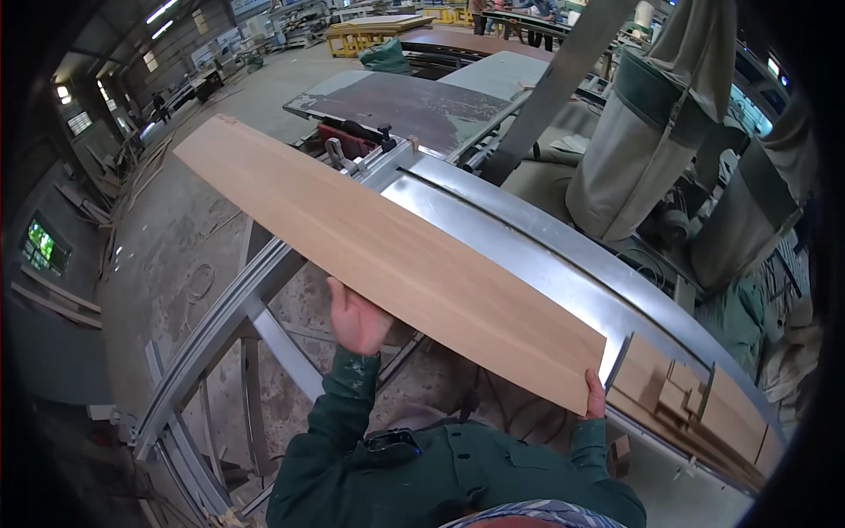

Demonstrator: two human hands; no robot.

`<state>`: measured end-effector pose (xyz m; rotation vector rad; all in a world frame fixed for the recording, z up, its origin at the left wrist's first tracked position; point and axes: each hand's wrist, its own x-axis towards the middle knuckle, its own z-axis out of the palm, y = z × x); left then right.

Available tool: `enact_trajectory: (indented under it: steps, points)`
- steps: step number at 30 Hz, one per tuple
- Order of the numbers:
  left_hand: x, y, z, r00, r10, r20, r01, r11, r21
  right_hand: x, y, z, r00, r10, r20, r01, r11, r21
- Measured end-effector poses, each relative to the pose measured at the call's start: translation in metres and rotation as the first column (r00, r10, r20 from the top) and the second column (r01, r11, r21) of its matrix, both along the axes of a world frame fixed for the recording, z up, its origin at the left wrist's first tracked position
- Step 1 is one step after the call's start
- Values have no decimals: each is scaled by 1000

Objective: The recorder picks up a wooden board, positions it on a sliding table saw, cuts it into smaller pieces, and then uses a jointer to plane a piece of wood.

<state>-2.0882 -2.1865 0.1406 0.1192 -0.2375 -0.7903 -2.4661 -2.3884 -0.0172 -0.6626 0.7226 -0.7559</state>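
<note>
A long, light-brown wooden board [396, 255] slants across the view from the far left to the near right, above the metal saw table [519, 229]. My left hand [359, 319] supports its near edge around the middle, palm up, thumb out to the side; the fingers are hidden beneath the board. At the right end, my right hand [596, 393] grips the corner, its thumb and part of the hand showing. Whether the board touches the table underneath cannot be seen.
Cut wooden pieces [678, 392] lie stacked on the table's right end. A curved-looking metal rail frame [220, 326] stands at the left. Behind are a dark-topped panel [405, 101], a slanting grey post [563, 88] and large dust bags [634, 145]. Distant people stand at the back.
</note>
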Motion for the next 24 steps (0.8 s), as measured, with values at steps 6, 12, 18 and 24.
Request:
enact_trajectory:
  steps: [6,12,18,24]
  points:
    - [31,-47,-19,961,-245,126,226,963,149,17,-30,-10,991,-126,44,124,991,49]
    - [81,-107,-31,920,-378,104,362,921,142,45,-40,1,977,-210,32,208,977,53]
    - [145,-170,-38,881,-453,137,438,890,125,101,-49,45,958,-283,41,283,959,3]
    - [220,-225,-30,899,-401,178,379,914,143,200,-85,90,952,-257,165,257,966,18]
